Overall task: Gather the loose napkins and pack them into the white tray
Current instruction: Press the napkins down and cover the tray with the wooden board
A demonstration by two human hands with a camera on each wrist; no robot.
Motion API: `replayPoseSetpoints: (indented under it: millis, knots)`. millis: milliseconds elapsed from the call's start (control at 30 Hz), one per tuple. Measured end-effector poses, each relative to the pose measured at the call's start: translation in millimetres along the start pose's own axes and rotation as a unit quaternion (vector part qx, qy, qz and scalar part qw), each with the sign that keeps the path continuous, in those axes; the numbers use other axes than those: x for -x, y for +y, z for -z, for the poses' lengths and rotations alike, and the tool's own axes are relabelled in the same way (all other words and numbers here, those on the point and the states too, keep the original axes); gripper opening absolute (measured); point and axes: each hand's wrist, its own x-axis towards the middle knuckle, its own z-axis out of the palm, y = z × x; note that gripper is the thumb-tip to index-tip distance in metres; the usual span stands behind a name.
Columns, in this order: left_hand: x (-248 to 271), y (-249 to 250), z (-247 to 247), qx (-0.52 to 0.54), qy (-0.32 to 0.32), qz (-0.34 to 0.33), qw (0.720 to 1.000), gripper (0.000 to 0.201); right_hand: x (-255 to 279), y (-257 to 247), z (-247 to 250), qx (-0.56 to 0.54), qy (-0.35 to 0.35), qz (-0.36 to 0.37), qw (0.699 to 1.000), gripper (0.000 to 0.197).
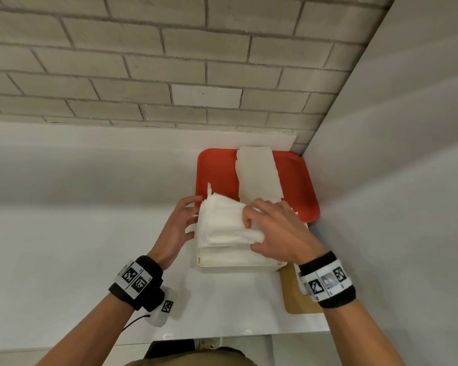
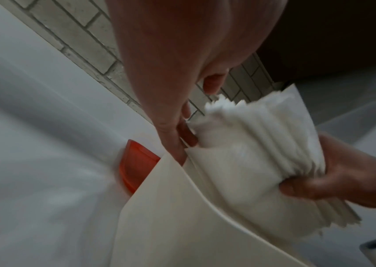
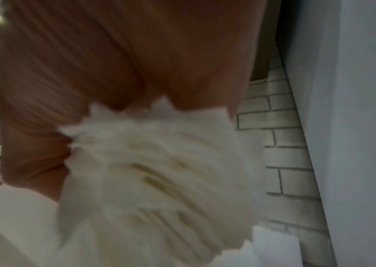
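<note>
Napkins (image 1: 226,223) in a thick white bundle sit at the top of the white tray (image 1: 238,262) in the head view, clamped by the person's right hand (image 1: 278,231), whose fingers curl over the bundle's top while the thumb closes in from the near side. The left hand (image 1: 180,228) stands at the tray's left end, fingers straight and relaxed, their tips against the bundle's left edge. More folded napkins fill the tray under the held bundle. Just beyond the tray lies a red tray (image 1: 302,186) with a long row of napkins (image 1: 258,175) on it, running away from the white tray toward the brick wall (image 1: 143,62). A brown board (image 1: 294,294) pokes out from the white tray's near right corner. All of it rests on the white surface (image 1: 64,233).

From the left wrist, the left hand (image 2: 171,101) reaches down at the white tray's (image 2: 171,216) end wall, fingertips (image 2: 189,137) touching the fanned edges of the napkins (image 2: 262,150). The right hand (image 2: 346,173) pinches the bundle's far side, thumb curled onto the stack. A corner of the red tray (image 2: 136,166) shows behind the white tray's wall.

From the right wrist, the picture is blurred; the right hand (image 3: 113,72) fills the upper part and the ruffled napkin edges (image 3: 159,171) bulge out below its palm. How its grip is set cannot be made out in this view. The brick wall (image 3: 285,144) rises to the right of the bundle.
</note>
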Motion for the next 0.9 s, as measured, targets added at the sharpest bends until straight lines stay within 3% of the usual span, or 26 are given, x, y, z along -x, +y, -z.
replayPoseSetpoints:
  millis: [133,433,533,633,667,767,833,900]
  knots:
    - [-6,-9,-4,-0.124,0.064,-0.07,0.988,0.022,0,0,-33,0.005,-0.04,0.001,0.999,0.045]
    - [-5,-11,-16,-0.334,0.049,-0.186,0.923,0.029,-11,6,-37,-0.028,-0.083,0.028,0.996,0.052]
    - [-1,-9,-28,-0.386,0.047,-0.251,0.887,0.025,-9,7,-34,-0.026,-0.087,0.031,0.995,0.058]
    - [3,-3,-37,-0.434,-0.001,-0.314,0.844,0.015,13,14,-15,-0.104,-0.043,-0.01,0.994,0.073]
    - [4,-2,-38,-0.451,-0.03,-0.329,0.829,0.012,22,14,-9,-0.142,-0.015,-0.034,0.989,0.07]
    - [0,-15,-40,-0.539,-0.117,-0.342,0.761,0.015,39,13,-16,-0.189,0.093,-0.094,0.973,0.037]
    - [-4,-30,-44,-0.613,-0.143,-0.306,0.714,0.026,38,9,-35,-0.158,0.052,-0.111,0.98,0.029]
    - [-6,-36,-47,-0.663,-0.141,-0.276,0.681,0.035,38,8,-53,-0.119,0.011,-0.107,0.987,0.036]
